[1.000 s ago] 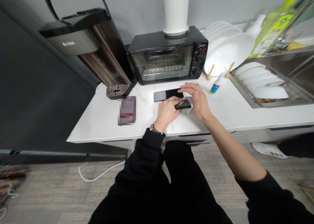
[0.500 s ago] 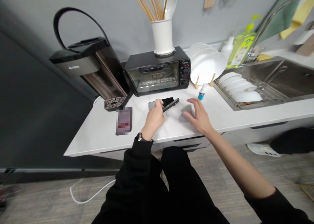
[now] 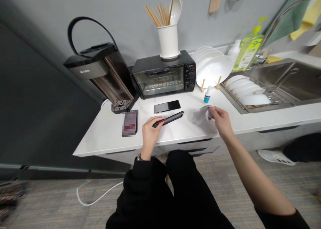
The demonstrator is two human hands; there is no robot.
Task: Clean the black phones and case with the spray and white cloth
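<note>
My left hand (image 3: 151, 128) pinches a black phone case (image 3: 173, 118) by its near end, with a bit of red showing by the fingers. The case is seen nearly edge-on, tilted above the counter. Just behind it a phone (image 3: 167, 106) lies flat, its dark glossy face up. To the right, my right hand (image 3: 221, 120) is closed on a small grey cloth (image 3: 209, 112), lifted a little off the counter and partly hidden by the fingers. Behind the cloth stands a small spray bottle (image 3: 207, 96) with a white top and blue label.
A toaster oven (image 3: 163, 80) bears a white holder (image 3: 168, 41) of chopsticks and a spoon. Left are a water dispenser (image 3: 107, 75) and a blurred-out packet (image 3: 129, 122). Right are racked plates (image 3: 215, 70), a soap bottle (image 3: 248, 51) and a sink (image 3: 298, 95) with bowls (image 3: 253, 97).
My right hand has picked up the grey cloth from the counter and moved right. My left hand has drawn the phone case nearer and left, uncovering the phone.
</note>
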